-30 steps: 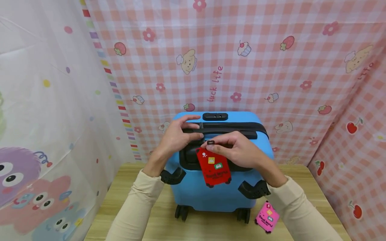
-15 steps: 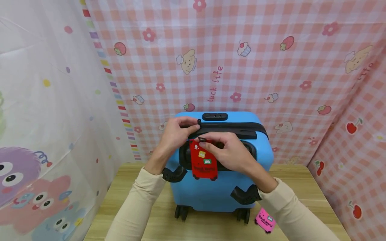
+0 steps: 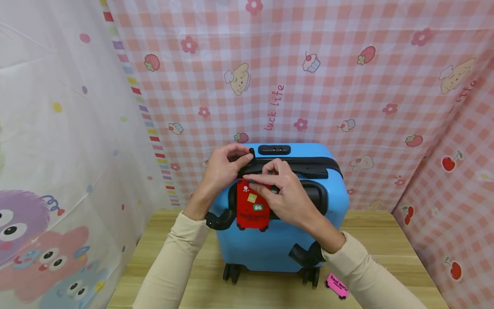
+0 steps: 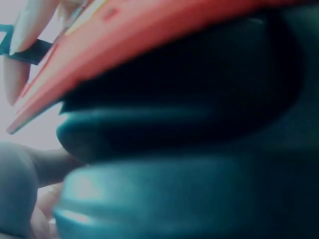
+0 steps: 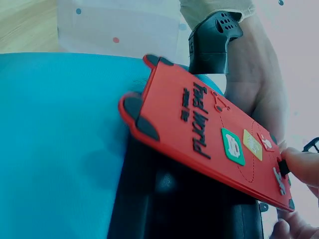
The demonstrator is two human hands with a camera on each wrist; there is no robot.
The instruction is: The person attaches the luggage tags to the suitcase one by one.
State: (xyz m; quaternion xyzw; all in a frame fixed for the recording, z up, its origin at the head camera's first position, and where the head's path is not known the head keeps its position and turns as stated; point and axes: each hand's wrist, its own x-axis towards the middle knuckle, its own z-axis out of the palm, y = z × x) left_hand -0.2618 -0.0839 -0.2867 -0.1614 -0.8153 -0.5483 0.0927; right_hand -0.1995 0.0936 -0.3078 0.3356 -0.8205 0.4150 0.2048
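A red luggage tag (image 3: 252, 210) with small stickers hangs upright before the recessed black grip area of a blue suitcase (image 3: 262, 249). My right hand (image 3: 287, 193) pinches the tag's top by its short black strap, thumb and index finger together. Just above and to the left, my left hand (image 3: 221, 169) pinches a narrow black strap end (image 3: 252, 153) beside the suitcase's black top handle (image 3: 301, 165). How that strap runs behind the fingers is hidden. In the right wrist view the tag (image 5: 199, 134) tilts across the dark recess, the right thumb at its top.
A pink luggage tag (image 3: 337, 286) lies on the wooden table (image 3: 173, 257) by the suitcase's right wheels, partly covered by my right sleeve. A black combination lock (image 3: 274, 149) sits on top of the suitcase. Checked cloth (image 3: 328, 98) hangs close behind it.
My right hand has moved left with the red tag toward my left hand. My left hand has taken hold of the black strap end and lifted it slightly.
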